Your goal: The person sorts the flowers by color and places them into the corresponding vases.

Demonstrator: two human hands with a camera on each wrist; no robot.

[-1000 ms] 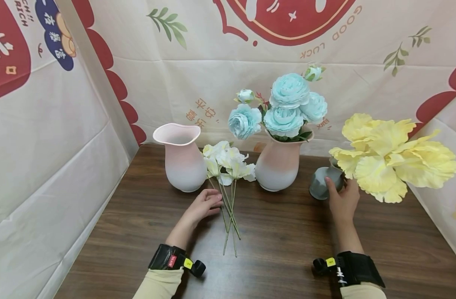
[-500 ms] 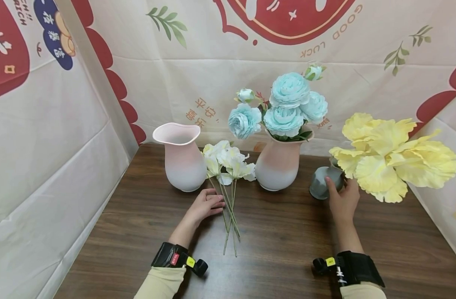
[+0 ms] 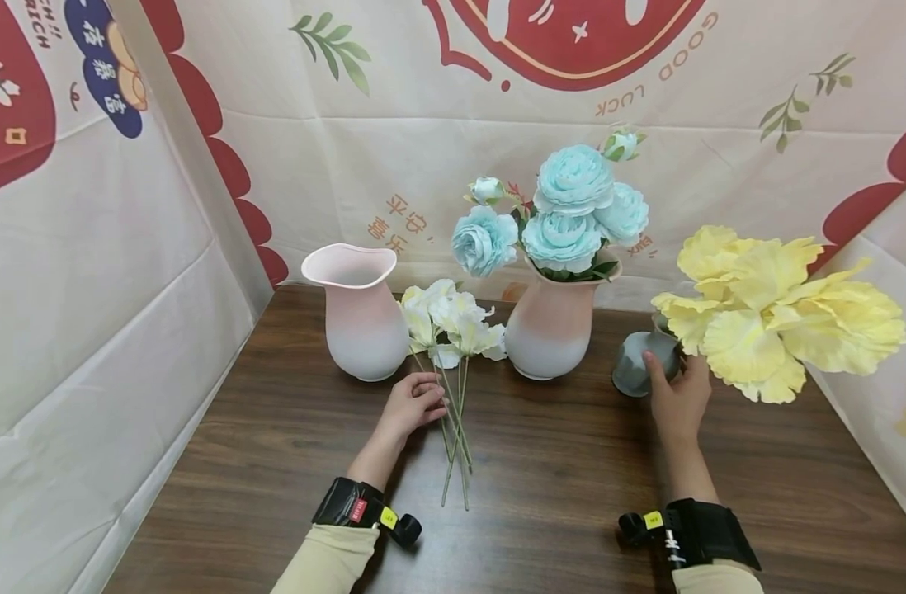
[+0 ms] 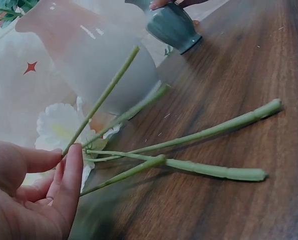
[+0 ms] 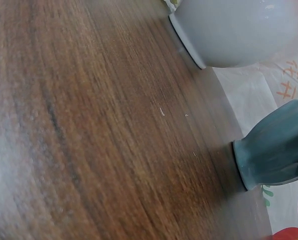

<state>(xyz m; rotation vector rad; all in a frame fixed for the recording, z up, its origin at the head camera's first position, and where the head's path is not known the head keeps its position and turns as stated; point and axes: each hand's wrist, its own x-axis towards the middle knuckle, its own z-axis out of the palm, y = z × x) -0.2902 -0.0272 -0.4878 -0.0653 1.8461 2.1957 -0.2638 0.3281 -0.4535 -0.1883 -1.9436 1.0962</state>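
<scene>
My left hand (image 3: 414,406) pinches one green flower stem (image 4: 104,95) between thumb and index finger. Its tip is raised off the table in the left wrist view. The other stems (image 4: 216,169) of the white artificial flowers (image 3: 464,320) fan out beside it; their blossoms lie between two pink-and-white vases. At the right, my right hand (image 3: 679,406) holds a small grey-green vase (image 3: 633,365) around its side. That vase stands on the table with large yellow flowers (image 3: 780,309) above it. Only a sliver of this hand shows in the right wrist view.
An unfilled pink-and-white vase (image 3: 367,334) stands at the back left of the wooden table (image 3: 542,487). A matching vase (image 3: 549,330) holds light blue flowers (image 3: 572,206) at the back middle. Printed cloth (image 3: 312,181) hangs behind and at the sides.
My left hand has shifted slightly right, and its fingers have closed in on a stem. The stems have moved very slightly. My right hand stays on the grey-green vase.
</scene>
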